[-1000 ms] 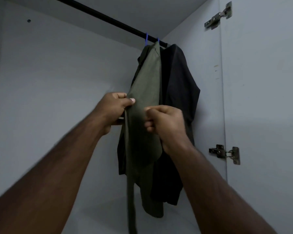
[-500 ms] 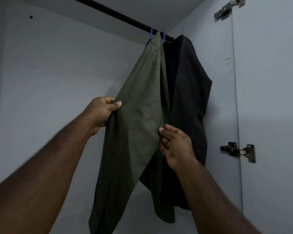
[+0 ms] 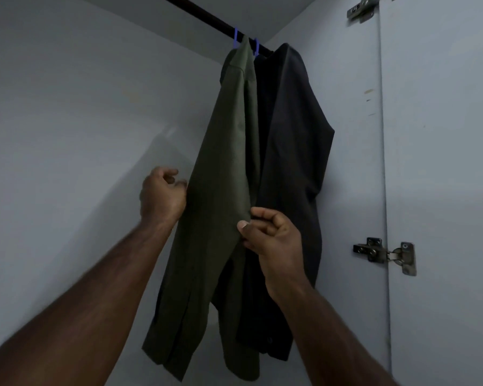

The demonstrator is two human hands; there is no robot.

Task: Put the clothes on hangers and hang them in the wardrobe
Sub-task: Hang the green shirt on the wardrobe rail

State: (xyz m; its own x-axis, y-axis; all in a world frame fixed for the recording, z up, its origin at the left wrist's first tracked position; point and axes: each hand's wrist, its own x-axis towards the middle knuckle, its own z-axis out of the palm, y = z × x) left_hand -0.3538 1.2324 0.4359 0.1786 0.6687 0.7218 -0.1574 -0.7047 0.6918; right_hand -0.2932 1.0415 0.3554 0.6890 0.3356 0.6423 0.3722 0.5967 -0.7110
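**Two garments on the rail, both hands at the green one**

The inside of a pale grey wardrobe fills the view, its back wall at the left and its open door at the right. The door carries two metal hinges: an upper hinge cut off by the top edge of the view and a lower hinge seen whole. One dark rail runs under the wardrobe's top toward the right rear corner.

Two garments hang from the rail at that corner, touching each other. The olive green garment is on the left and the black garment is on the right, partly behind it. Two blue hanger hooks loop over the rail; the hangers themselves are hidden inside the cloth. What kind of garment each is cannot be told, and their lower hems are dim.

The left hand sits just beside the green garment's left edge, fingers curled in a loose grip; whether it is pinching cloth cannot be told. The right hand pinches the green garment's right edge between thumb and fingers. Both forearms are cut off by the bottom edge of the view.
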